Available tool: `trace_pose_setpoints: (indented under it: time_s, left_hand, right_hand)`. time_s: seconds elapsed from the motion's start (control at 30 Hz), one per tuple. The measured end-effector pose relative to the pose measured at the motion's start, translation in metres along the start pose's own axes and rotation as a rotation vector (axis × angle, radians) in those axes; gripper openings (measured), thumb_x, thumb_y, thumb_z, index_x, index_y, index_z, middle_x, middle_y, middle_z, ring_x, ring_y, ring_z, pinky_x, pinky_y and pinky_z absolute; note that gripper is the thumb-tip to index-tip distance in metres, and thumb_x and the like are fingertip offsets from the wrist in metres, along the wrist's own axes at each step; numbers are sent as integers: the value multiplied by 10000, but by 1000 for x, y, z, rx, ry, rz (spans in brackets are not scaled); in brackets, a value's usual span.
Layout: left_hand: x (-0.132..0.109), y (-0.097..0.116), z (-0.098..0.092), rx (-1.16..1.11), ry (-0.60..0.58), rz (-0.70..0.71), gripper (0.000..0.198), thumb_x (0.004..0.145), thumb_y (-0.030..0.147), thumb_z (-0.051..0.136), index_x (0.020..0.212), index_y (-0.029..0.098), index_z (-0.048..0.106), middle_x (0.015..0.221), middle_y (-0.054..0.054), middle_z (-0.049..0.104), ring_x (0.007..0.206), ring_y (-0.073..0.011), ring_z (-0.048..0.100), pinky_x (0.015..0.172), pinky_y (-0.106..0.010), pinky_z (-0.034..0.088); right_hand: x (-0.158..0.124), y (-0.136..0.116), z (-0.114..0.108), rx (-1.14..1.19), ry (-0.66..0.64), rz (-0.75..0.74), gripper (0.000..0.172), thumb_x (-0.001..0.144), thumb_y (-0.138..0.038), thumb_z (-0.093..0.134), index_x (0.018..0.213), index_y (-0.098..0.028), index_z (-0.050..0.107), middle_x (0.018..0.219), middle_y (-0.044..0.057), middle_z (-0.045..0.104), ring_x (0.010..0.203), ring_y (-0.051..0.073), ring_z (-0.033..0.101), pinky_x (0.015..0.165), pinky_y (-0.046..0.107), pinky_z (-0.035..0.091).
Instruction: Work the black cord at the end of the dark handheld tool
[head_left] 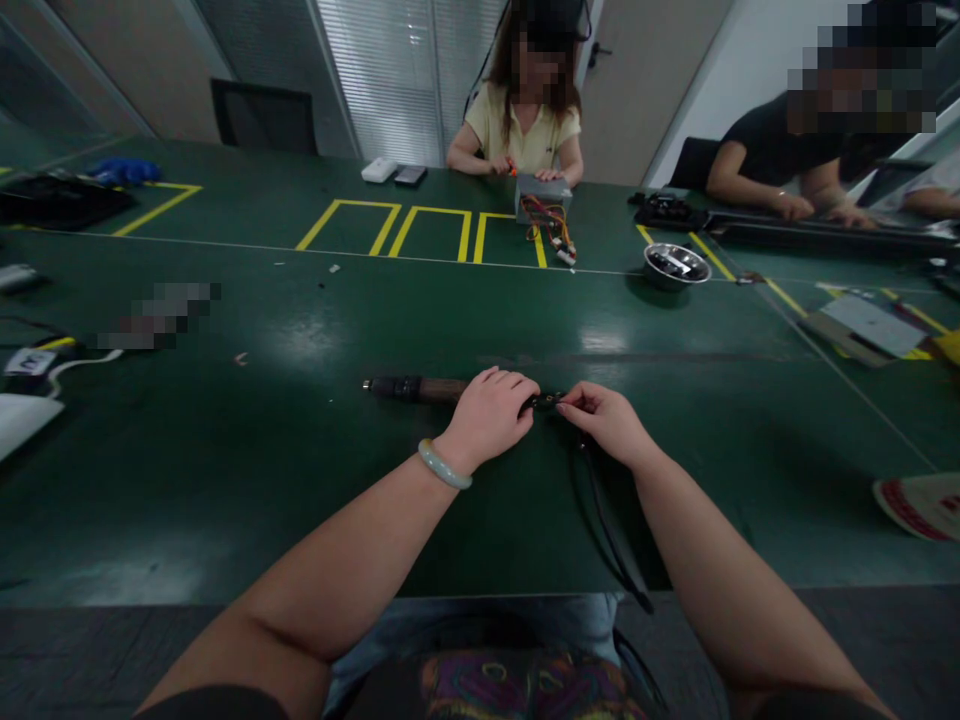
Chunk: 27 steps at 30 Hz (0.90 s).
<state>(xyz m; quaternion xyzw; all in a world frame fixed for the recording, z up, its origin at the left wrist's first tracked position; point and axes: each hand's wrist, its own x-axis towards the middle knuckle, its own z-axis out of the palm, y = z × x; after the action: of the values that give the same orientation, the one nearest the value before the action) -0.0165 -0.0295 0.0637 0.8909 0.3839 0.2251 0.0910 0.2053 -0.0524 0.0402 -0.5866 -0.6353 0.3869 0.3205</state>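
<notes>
A dark rod-shaped tool with a brown handle (pixel 420 389) lies on the green table (pixel 300 470) in front of me. My left hand (pixel 491 415), a pale bangle on its wrist, is closed over the tool's right end. My right hand (pixel 607 420) pinches a small black part (pixel 546 403) at that same end. A black cord (pixel 607 520) runs from there toward me and off the table's near edge.
Across the table a person in a yellow shirt handles a grey box with coloured wires (pixel 544 205). A steel bowl (pixel 676 265) stands at right. Another person's arms rest by a black tray (pixel 810 232). Yellow tape marks, papers (pixel 870 325) and a fan-like object (pixel 922 503) lie around.
</notes>
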Motion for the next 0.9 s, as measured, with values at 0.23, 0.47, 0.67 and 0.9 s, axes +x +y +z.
trace_pose_setpoints:
  time_s: [0.23,0.47,0.67,0.9]
  left_hand:
    - [2,1,3,-7,3,-20,159,910,268,537,1041,229,617,1095,-32,649,1054,-221,578,1011,-422,415]
    - [3,2,4,-9,6,-5,158,933,283,529,1058,233,612,1128,-24,642,1071,-213,571,1048,-424,378]
    - [3,1,5,2,3,10,131,926,274,542,1026,233,616,1109,-24,639,1046,-210,577,997,-413,400]
    - [3,1,6,13,19,17,125,917,265,560,1010,222,633,1064,-30,646,1002,-205,587,882,-375,438]
  right_hand:
    - [-5,-8,1,-144,-21,-81,127,834,-343,596,808,-220,615,655,-31,586,566,123,505,519,234,361]
    - [-7,-15,0,-251,2,-141,109,842,-318,583,814,-225,633,692,-19,613,580,130,502,539,248,357]
    - [-6,-12,2,-250,-11,-169,110,847,-315,584,834,-227,649,740,-9,632,630,140,524,567,256,371]
    - [-5,-12,5,-250,-9,-174,86,855,-291,590,831,-226,641,723,-18,619,599,127,498,550,248,359]
